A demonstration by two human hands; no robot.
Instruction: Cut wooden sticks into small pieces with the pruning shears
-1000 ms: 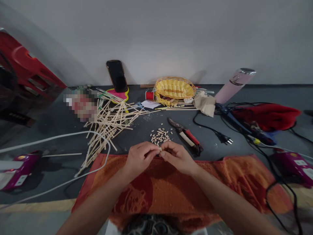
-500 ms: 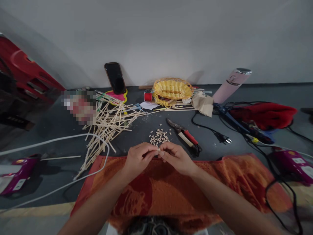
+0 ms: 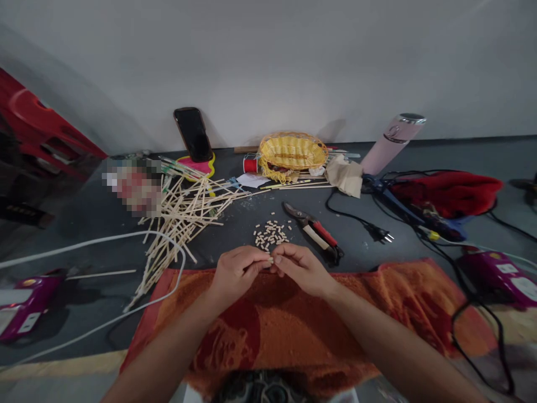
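Observation:
Over the far edge of an orange towel (image 3: 293, 330), my left hand (image 3: 240, 271) and my right hand (image 3: 302, 270) meet fingertip to fingertip. Both pinch a small pale wooden piece (image 3: 271, 259), mostly covered by the fingers. Just beyond them lies a pile of short cut stick pieces (image 3: 271, 234) on the dark surface. Right of that pile rest pruning shears (image 3: 314, 232) with red and white handles. A large heap of thin wooden sticks (image 3: 184, 218) spreads out to the left.
A phone (image 3: 193, 134) leans against the wall, near a yellow wicker basket (image 3: 293, 152) and red thread spool (image 3: 250, 165). A pink flask (image 3: 392, 144), red cloth (image 3: 448, 193) and black plug (image 3: 380, 234) are rightward. A white cable (image 3: 84, 243) crosses the left; purple power strips (image 3: 31, 305) flank the towel.
The view has shifted slightly, so the background things sit a little further left. Both hands stay together, with small movements of the fingertips around the wooden piece.

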